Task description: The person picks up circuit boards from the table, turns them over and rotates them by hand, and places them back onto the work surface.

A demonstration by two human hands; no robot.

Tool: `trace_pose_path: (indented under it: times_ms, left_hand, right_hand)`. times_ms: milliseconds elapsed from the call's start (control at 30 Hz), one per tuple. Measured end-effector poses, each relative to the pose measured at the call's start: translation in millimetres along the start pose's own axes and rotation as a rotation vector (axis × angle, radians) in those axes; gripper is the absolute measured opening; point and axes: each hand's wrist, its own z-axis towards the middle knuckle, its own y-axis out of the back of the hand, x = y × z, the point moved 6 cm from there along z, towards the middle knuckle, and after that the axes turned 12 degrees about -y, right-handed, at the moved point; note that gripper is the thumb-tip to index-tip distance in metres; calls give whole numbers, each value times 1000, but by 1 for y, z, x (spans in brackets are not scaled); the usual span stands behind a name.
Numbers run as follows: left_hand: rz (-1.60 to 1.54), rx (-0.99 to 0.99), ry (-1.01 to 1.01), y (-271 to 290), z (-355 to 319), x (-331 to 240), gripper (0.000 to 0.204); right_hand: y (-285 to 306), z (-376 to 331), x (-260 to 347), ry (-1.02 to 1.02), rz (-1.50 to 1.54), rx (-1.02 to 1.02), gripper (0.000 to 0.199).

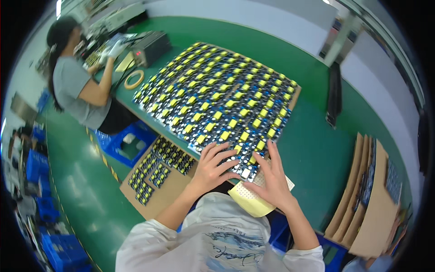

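Note:
A broad layer of circuit boards (213, 104) with yellow block-shaped parts covers a cardboard sheet on the green table. My left hand (213, 167) lies over the near edge of these boards, its fingers spread and stretched out. My right hand (273, 179) is on the other side of the nearest corner board (246, 173), fingers apart, the fingertips at the boards' right edge. Its thumb points toward that board's white square part. Under the right palm and wrist is a yellow sheet (251, 205), partly covered, with a dotted pale strip along its upper edge. Whether either hand grips a board is hard to see.
Lower left, more circuit boards (158, 167) lie on cardboard beside a blue stool (124, 143). Cardboard dividers (362, 195) stand at the right. A tape roll (134, 79) and a grey box device (152, 46) are at the far left, near a co-worker (81, 86).

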Motion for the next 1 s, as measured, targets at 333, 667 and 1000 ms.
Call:
trace_pose_path:
  times_ms: [333,667,1000]
  left_hand:
    - [-162,-34,-98,-14,31,-34,18]
    - [-311,-105,-235,-23,62,-59,15]
    - [-93,-241,-165,-26,39,-45,13]
  right_hand:
    - [113,-113,-26,-109,110,-587,32]
    - [282,-244,-116,-982,-737,-967,37]
    - [370,-196,-266,-786,-850,-758,44]
